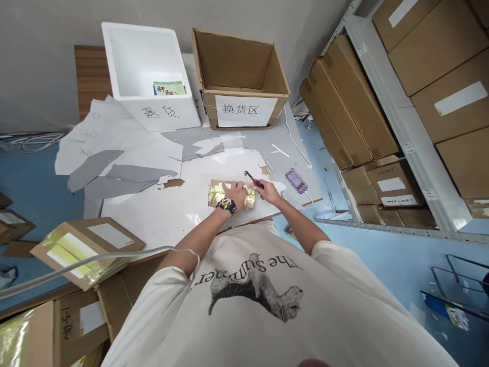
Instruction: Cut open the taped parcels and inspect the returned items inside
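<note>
A small cardboard box wrapped in shiny yellowish tape lies on the worktable, close to its front edge. My left hand, wearing a dark watch, grips it from above with bent fingers and covers its middle. Just to the right of the box, my right hand is closed around a red and black utility knife. The tool's metal end points up and left, above the table and apart from the box. Some fingertips of both hands are hidden.
A white foam box and an open cardboard carton stand at the table's back. Torn sheets cover the left. A blurred purple object lies right. A taped carton sits front left; shelves stand right.
</note>
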`<state>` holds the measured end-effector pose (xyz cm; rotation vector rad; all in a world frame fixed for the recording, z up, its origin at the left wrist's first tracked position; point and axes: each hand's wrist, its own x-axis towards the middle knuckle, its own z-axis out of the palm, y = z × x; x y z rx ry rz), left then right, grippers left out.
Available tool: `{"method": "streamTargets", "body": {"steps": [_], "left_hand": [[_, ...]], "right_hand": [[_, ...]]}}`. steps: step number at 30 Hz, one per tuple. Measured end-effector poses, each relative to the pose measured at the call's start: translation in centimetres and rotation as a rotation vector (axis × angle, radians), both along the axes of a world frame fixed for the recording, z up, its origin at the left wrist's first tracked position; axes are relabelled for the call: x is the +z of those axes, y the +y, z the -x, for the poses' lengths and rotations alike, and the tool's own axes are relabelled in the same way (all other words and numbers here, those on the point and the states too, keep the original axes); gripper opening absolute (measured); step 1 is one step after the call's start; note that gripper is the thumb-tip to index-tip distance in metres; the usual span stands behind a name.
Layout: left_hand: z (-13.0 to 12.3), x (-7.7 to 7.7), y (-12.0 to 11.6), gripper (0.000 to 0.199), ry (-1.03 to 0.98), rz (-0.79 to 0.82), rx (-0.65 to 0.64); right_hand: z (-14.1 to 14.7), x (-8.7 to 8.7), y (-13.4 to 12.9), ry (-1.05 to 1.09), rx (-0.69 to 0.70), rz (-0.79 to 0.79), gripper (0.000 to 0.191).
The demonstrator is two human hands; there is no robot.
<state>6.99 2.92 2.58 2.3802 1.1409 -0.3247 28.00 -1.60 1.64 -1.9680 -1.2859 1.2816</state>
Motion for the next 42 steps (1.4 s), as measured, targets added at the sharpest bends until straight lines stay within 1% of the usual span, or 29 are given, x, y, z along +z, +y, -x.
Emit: {"method": "streamTargets", "body": {"steps": [3,5,7,10,14,17,19,21,23,26,28,29,31,33,34,36,37,38,39,40,42], "left_hand": [[-0.3,0.1,-0.4,0.072,0.003,-0.05,-0.044],[-0.1,-0.2,-0.5,0.07,-0.052,-0.062,-0.046],[0.2,-0.8,-0.6,0.067,-0.132,-0.073,-0.031],[0.9,-1.5,-0.7,0.063,-0.23,-0.094,-0.016],[1.4,-1.8,-0.9,0.061,-0.268,-0.097,-0.025],[1.7,-1.7,-1.0,0.06,-0.263,-0.066,-0.026],[1.8,-1.7,-1.1,0.059,-0.263,-0.045,-0.021],[1.9,-1.6,-1.0,0.057,-0.269,-0.033,-0.014],[2.0,-1.4,-0.9,0.053,-0.274,-0.029,0.0],[1.9,-1.1,-0.4,0.047,-0.279,-0.033,0.02],[1.9,-1.0,0.0,0.046,-0.286,-0.027,0.019],[1.9,-1.0,0.2,0.047,-0.292,-0.021,0.016],[2.2,-0.9,0.4,0.055,-0.316,-0.012,0.023],[2.6,-0.8,0.3,0.068,-0.369,-0.014,0.064],[2.8,-0.6,0.0,0.073,-0.41,-0.017,0.098],[3.2,-0.3,-1.1,0.074,-0.531,-0.011,0.194],[3.4,-0.1,-1.7,0.074,-0.609,0.01,0.249],[3.5,0.0,-2.5,0.076,-0.695,0.051,0.307],[3.6,0.0,-3.2,0.079,-0.781,0.109,0.364],[3.8,-0.2,-4.0,0.083,-0.861,0.171,0.424],[4.7,-0.7,-5.2,0.086,-0.977,0.261,0.558]], "right_hand": [[-2.1,1.2,-2.3,0.089,-0.013,0.013,0.034],[-3.8,2.1,-3.9,0.109,0.035,0.038,0.036],[-5.2,2.9,-5.1,0.118,0.107,0.094,0.038],[-6.4,3.5,-5.7,0.104,0.184,0.179,0.042],[-6.6,3.2,-4.5,0.101,0.291,0.261,0.043],[-6.0,2.8,-2.6,0.085,0.378,0.253,0.041],[-5.5,2.8,-1.3,0.049,0.42,0.241,0.038],[-5.1,3.2,-0.2,0.02,0.459,0.258,0.035],[-5.1,3.8,0.3,0.023,0.505,0.308,0.035],[-5.9,4.7,-0.4,0.086,0.568,0.404,0.038],[-6.7,5.1,-1.6,0.129,0.555,0.406,0.041],[-7.2,5.2,-2.3,0.14,0.518,0.384,0.041],[-7.9,5.1,-3.5,0.132,0.396,0.326,0.042],[-8.1,4.8,-4.2,0.098,0.209,0.259,0.044],[-7.8,4.6,-4.3,0.081,0.097,0.218,0.047],[-6.1,4.2,-4.2,0.067,-0.119,0.12,0.061],[-4.8,4.1,-4.0,0.07,-0.188,0.066,0.068],[-3.0,4.0,-3.9,0.076,-0.211,0.011,0.073],[-1.1,4.0,-3.7,0.083,-0.185,-0.049,0.076],[1.0,4.1,-3.6,0.092,-0.113,-0.108,0.077],[5.2,4.3,-3.3,0.113,0.109,-0.197,0.071]]}}
